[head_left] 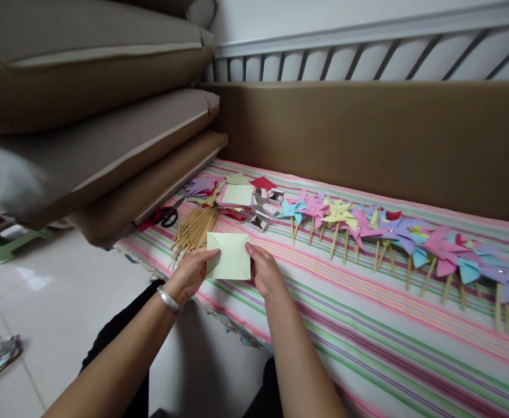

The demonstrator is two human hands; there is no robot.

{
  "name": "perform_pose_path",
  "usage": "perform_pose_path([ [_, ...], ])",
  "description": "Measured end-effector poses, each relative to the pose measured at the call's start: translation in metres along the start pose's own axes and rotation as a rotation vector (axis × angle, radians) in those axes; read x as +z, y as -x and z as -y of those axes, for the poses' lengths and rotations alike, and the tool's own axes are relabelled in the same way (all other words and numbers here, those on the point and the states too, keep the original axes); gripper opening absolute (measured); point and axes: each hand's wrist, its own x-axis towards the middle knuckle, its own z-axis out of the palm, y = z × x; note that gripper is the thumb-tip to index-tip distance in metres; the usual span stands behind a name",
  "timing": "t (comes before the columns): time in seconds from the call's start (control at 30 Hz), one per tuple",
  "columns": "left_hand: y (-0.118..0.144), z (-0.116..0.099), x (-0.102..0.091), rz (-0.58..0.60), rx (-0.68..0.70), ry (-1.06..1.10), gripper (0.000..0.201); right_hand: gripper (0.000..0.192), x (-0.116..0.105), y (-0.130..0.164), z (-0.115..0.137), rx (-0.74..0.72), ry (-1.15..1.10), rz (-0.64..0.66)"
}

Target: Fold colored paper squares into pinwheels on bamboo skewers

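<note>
A pale green paper square [229, 255] with cut or folded lines is held flat between both hands above the striped cloth [368, 337]. My left hand [190, 273], a silver bangle on its wrist, pinches the square's left edge. Its right edge is pinched by my right hand [264, 271]. Just beyond the paper lies a bundle of thin wooden sticks [194, 227]. A stack of coloured paper squares [236, 197] sits behind the sticks.
A long row of finished paper pinwheels [394, 238] on sticks runs to the right. Black-handled scissors [167, 215] lie at the left near stacked brown cushions [106, 145]. Small white boxes [263, 209] sit by the paper stack. A brown backrest [368, 133] stands behind.
</note>
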Motion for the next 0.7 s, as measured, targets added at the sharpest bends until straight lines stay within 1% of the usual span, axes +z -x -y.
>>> perform_pose_path([
  [0.13, -0.0013, 0.0026, -0.0014, -0.004, -0.033, -0.004, 0.019, 0.031, -0.0002, -0.0030, -0.0014, 0.058, -0.007, 0.009],
  [0.23, -0.0023, 0.0039, -0.0018, -0.008, -0.068, 0.001, 0.017, 0.030, -0.0016, -0.0046, -0.0031, 0.062, -0.008, -0.005],
  [0.33, -0.0017, 0.0036, -0.0001, -0.003, -0.097, 0.013, 0.020, 0.031, -0.0038, -0.0055, -0.0044, 0.063, -0.005, -0.013],
  [0.57, 0.0040, 0.0007, 0.0039, -0.031, -0.095, 0.114, 0.028, 0.030, -0.0063, -0.0057, -0.0046, 0.061, -0.005, -0.033],
  [0.7, 0.0049, 0.0001, 0.0019, 0.024, -0.109, 0.125, 0.030, 0.029, -0.0066, -0.0051, -0.0035, 0.079, 0.001, -0.017],
])
